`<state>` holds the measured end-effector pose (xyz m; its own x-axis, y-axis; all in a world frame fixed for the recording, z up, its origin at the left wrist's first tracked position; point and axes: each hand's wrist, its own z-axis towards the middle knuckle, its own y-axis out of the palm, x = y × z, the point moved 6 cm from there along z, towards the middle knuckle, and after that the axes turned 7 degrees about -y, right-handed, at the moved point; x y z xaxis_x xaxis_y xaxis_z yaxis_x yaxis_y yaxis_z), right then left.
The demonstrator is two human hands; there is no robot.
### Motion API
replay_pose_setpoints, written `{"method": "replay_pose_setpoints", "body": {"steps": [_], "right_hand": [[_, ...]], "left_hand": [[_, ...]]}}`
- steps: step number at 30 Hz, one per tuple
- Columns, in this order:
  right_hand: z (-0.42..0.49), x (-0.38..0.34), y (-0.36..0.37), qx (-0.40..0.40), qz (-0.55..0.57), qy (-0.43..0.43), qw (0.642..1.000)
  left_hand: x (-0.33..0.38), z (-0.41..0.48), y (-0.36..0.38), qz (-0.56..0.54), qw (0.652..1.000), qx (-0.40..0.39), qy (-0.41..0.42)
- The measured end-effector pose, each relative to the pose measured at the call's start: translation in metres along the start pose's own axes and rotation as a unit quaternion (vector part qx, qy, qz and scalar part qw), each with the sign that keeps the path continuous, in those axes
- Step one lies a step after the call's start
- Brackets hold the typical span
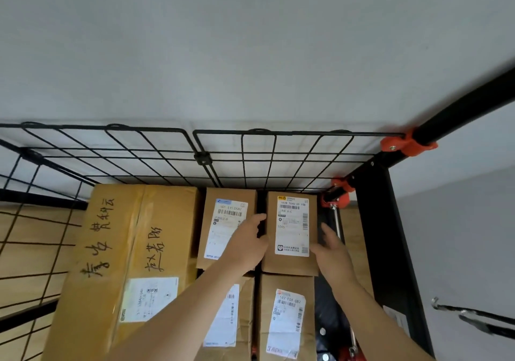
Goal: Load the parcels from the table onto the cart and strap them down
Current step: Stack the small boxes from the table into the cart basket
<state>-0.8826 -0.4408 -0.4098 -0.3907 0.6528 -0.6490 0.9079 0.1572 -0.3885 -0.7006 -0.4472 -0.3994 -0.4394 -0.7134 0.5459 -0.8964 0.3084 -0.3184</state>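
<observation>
A small brown parcel (291,232) with a white label lies at the far right of the cart (379,221). My left hand (246,245) presses its left side, fingers reaching into the gap beside it. My right hand (331,247) lies against its right side with straight fingers. Left of it sits another small labelled parcel (223,221), partly hidden by my left hand. A large taped box (122,263) with handwriting fills the cart's left part. Nearer me are two more labelled parcels (287,316), (231,313).
A black wire-mesh panel (200,154) fences the cart's far and left sides. A black frame post with orange clamps (409,144) stands at the right. A red-handled strap part (352,351) lies in the dark gap by the right frame. Grey wall behind.
</observation>
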Motion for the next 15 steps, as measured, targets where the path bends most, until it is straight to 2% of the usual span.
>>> {"method": "replay_pose_setpoints", "body": {"steps": [5,15], "right_hand": [[-0.046,-0.035,0.007,0.006,-0.092,-0.070,0.993],[-0.196,-0.119,0.072,-0.006,-0.108,-0.183,0.977]], "left_hand": [[-0.006,-0.036,-0.046,0.079,0.996,0.032,0.039],[-0.028,-0.182,-0.148,0.159,0.973,0.077,0.147]]}}
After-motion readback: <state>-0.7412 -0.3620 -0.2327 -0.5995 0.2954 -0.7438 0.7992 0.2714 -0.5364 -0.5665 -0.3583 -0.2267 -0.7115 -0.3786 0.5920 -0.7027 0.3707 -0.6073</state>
